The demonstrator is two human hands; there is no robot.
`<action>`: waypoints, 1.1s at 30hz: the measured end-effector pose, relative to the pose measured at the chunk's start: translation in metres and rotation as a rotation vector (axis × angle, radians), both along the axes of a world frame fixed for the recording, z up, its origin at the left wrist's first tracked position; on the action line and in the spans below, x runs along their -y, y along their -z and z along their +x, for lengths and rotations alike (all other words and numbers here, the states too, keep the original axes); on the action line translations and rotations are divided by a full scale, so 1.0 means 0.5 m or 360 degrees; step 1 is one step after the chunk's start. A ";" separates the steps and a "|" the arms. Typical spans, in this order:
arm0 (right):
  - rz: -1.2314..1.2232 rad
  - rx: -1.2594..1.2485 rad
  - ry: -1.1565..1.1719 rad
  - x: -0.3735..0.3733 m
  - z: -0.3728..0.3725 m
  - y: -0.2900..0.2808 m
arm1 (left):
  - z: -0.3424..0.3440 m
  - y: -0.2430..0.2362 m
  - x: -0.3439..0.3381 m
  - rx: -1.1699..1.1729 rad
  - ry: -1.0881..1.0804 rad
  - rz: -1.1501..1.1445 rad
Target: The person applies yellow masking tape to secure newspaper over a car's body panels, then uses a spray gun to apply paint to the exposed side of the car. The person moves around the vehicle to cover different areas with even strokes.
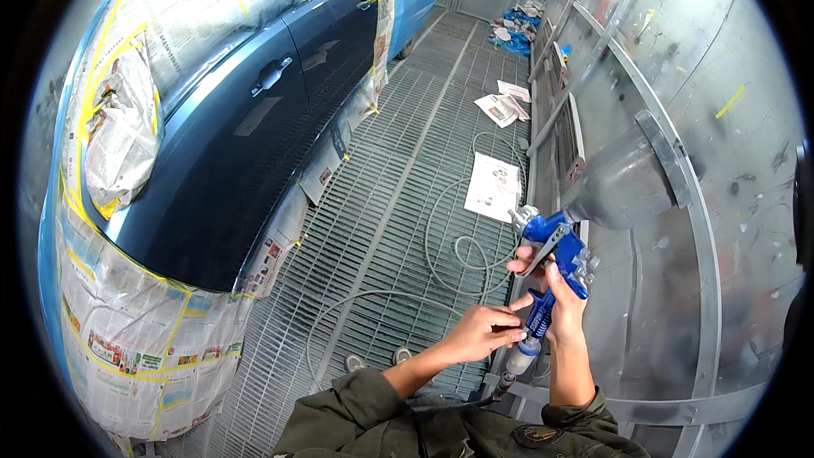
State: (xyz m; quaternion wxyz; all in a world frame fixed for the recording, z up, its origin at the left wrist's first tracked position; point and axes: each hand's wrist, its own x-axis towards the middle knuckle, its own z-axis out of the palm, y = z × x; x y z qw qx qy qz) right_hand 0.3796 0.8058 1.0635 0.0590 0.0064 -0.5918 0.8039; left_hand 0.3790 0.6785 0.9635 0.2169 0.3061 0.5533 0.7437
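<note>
My right hand (561, 305) grips a blue spray gun (573, 251) upright at the lower right, with a silver nozzle (524, 219) facing left and a large translucent cup (623, 182) attached on top. My left hand (487, 331) has its fingers curled, pinching at the lower end of the gun's handle beside a clear fitting (523, 354). An air hose runs down from that fitting toward my dark green clothing.
A dark blue car (212, 195), masked with newspaper, yellow tape and blue plastic, lines the left. Hose loops (471, 250), paper sheets (492, 187) and blue crumpled plastic (513, 34) lie on the grated floor (381, 229). A metal booth wall (678, 305) runs along the right.
</note>
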 end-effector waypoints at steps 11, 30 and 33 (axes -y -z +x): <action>0.0246 0.0170 0.0553 0.068 -0.025 0.015 | -0.063 0.032 0.052 0.0189 0.0620 -0.0080; 0.0303 0.0256 0.0643 0.112 -0.068 0.052 | -0.046 0.101 0.089 0.0575 0.0404 -0.0037; 0.0356 0.0286 0.0684 0.092 -0.115 0.070 | -0.005 0.137 0.126 0.0709 0.0208 -0.0011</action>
